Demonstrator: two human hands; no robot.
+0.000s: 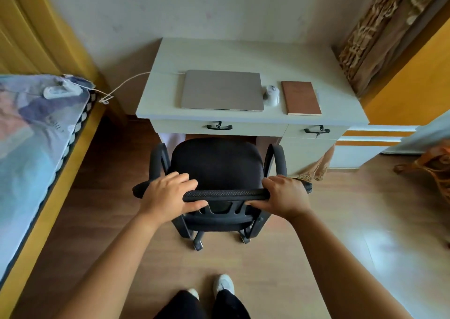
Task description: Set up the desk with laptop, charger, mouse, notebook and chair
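Two hands grip the top rail of the chair (216, 165) back, and the rest of the setup sits ahead. At far left the charger (60, 90) lies on the bed (31, 133), its cable (126, 82) running slack across the gap to the laptop (222, 90), which lies closed near the desk (243, 53) front, long axis left to right. The left hand (168, 194) is wrapped over the rail, fingers forward, thumb underneath. The chair faces the desk squarely, seat just short of the kneehole, rail running left to right. The right hand (285, 195) clasps the rail's other end likewise. Beside the laptop rests the mouse (271, 95), nose pointing away, then the notebook (300, 98), long axis front to back. Judging from here, an uneven shove could swing the castors and knock an armrest against the drawer fronts; the hanging cable could also snag and drag the charger off the bed.
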